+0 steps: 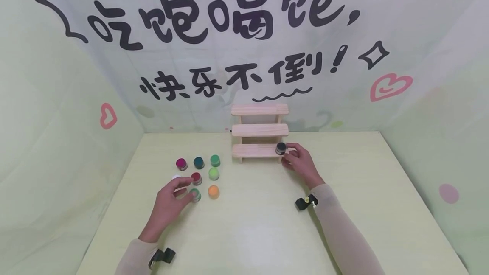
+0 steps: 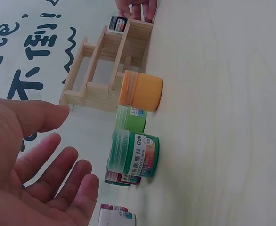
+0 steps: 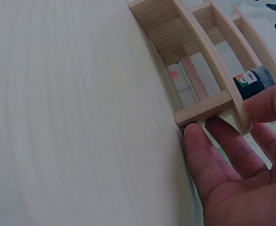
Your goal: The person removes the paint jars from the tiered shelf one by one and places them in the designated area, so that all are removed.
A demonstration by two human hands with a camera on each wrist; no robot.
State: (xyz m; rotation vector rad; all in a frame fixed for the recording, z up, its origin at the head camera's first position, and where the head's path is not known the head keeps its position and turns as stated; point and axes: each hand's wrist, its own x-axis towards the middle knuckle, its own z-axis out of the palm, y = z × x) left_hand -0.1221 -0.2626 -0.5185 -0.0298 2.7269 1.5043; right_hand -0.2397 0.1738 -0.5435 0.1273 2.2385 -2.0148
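A small three-step wooden shelf (image 1: 259, 130) stands against the back wall. On the right end of its lowest step sits a dark-lidded paint jar (image 1: 280, 148). My right hand (image 1: 302, 165) is at that end; in the right wrist view its thumb (image 3: 267, 103) lies beside the jar, over the step's edge, and other fingers touch the shelf's side. My left hand (image 1: 168, 200) hovers with parted fingers by a green paint jar (image 2: 147, 155) and a red paint jar (image 1: 196, 178). In the left wrist view, nothing is between those fingers.
Left of the shelf stand more paint jars: magenta (image 1: 181, 164), teal (image 1: 198, 163), green (image 1: 215, 160), light green (image 1: 214, 173) and orange (image 1: 213, 192). A white jar (image 2: 117, 217) is partly hidden by my left hand from above. A printed cloth (image 1: 244, 54) hangs behind the table (image 1: 248, 224).
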